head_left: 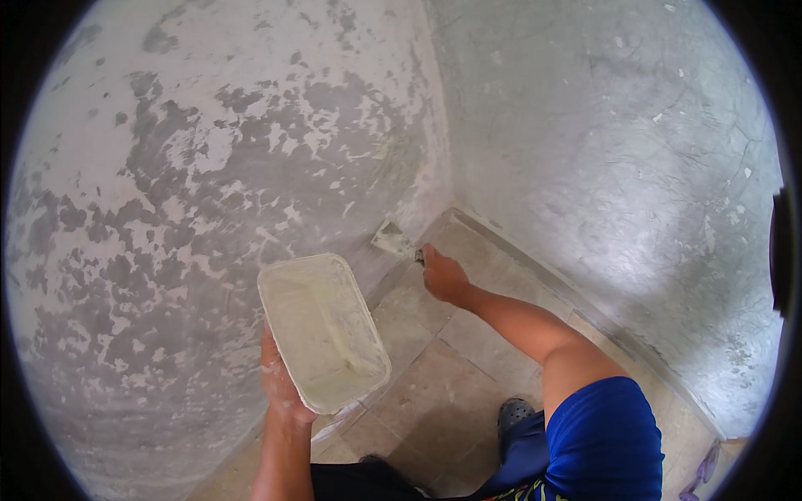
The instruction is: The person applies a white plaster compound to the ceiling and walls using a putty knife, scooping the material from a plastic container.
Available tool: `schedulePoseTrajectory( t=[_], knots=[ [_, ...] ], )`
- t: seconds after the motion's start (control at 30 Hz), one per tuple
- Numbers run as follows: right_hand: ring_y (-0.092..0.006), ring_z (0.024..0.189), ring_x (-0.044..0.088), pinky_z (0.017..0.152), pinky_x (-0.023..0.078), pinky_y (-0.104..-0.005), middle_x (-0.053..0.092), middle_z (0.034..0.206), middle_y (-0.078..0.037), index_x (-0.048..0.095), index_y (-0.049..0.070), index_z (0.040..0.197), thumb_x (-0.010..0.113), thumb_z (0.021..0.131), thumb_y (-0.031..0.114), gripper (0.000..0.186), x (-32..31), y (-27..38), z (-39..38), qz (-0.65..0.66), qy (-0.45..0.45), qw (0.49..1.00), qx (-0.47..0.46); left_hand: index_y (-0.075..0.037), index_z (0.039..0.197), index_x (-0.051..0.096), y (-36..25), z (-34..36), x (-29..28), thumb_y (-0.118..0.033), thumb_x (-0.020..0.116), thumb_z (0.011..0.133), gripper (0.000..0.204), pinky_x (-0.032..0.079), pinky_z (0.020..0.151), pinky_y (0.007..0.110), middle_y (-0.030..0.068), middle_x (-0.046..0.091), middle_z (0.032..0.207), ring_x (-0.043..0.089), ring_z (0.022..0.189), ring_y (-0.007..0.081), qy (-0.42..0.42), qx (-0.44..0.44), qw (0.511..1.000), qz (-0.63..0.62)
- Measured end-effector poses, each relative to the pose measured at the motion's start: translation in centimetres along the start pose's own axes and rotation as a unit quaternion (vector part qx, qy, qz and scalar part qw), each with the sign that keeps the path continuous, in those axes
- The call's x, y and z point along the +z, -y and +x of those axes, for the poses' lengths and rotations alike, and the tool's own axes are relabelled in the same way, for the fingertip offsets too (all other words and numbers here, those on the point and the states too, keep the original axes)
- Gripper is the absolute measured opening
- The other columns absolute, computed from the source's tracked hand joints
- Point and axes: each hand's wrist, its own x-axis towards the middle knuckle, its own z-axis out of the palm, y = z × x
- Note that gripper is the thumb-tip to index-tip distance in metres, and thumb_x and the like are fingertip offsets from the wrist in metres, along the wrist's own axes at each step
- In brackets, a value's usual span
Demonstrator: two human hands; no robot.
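My left hand (281,376) grips a rectangular plastic tub (322,321) from its left side and below, the fingers partly hidden under it. Pale cream filler coats the tub's inside and rim. My right hand (442,274) is closed around the dark handle of a putty knife (394,240), whose wide blade carries pale filler. That blade is against or very near the lower part of the left wall (276,167), close to the corner; whether it touches I cannot tell. White patches of filler spread over the grey of this wall.
The right wall (601,142) is grey, with fine cracks and specks. Along its foot runs a skirting (576,301). Beige tiles (443,376) cover the floor. A clog-shod foot (514,413) stands below. Something purple (702,472) lies at the lower right.
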Motion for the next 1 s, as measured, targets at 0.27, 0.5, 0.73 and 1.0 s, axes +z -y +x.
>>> schedulePoseTrajectory(
  t=[0.27, 0.5, 0.73, 1.0],
  knots=[
    [-0.0522, 0.096, 0.065, 0.084, 0.053, -0.0551, 0.062, 0.107, -0.039, 0.024, -0.019, 0.142, 0.064, 0.089, 0.010, 0.073, -6.6, 2.7, 8.9, 0.213, -0.226, 0.945, 0.104, -0.008, 0.143, 0.057, -1.7, -2.0, -0.8, -0.054, 0.052, 0.104, 0.060, 0.054, 0.101, 0.045, 0.0105, 0.065, 0.133, 0.064, 0.116, 0.0283, 0.004, 0.032, 0.998, 0.055],
    [-0.0542, 0.091, 0.066, 0.082, 0.054, -0.0546, 0.062, 0.101, -0.042, 0.011, -0.024, 0.143, 0.063, 0.088, 0.009, 0.082, 1.3, 6.5, 4.7, 0.098, -0.084, 0.992, -0.007, -0.007, 0.147, 0.053, -1.3, -2.9, -0.6, -0.061, 0.056, 0.100, 0.071, 0.053, 0.103, 0.047, 0.0147, 0.064, 0.134, 0.062, 0.120, 0.0304, -0.066, -0.012, 0.992, 0.103],
    [-0.0532, 0.089, 0.065, 0.082, 0.052, -0.0587, 0.063, 0.104, -0.037, 0.026, -0.016, 0.141, 0.058, 0.091, 0.007, 0.063, -0.5, 4.2, -0.6, 0.011, 0.003, 1.000, -0.025, -0.008, 0.147, 0.053, -2.1, -2.4, -3.0, -0.062, 0.055, 0.100, 0.072, 0.055, 0.099, 0.049, 0.0133, 0.064, 0.133, 0.065, 0.116, 0.0292, -0.071, -0.063, 0.991, 0.095],
    [-0.0533, 0.091, 0.064, 0.078, 0.053, -0.0554, 0.064, 0.094, -0.036, 0.035, -0.012, 0.130, 0.061, 0.089, 0.007, 0.053, -6.2, -0.7, 7.1, 0.085, -0.282, 0.956, -0.021, -0.007, 0.148, 0.051, -2.4, -4.3, -3.0, -0.063, 0.052, 0.101, 0.073, 0.055, 0.099, 0.050, 0.0144, 0.062, 0.136, 0.064, 0.118, 0.0294, -0.060, -0.050, 0.992, 0.095]
  ],
)
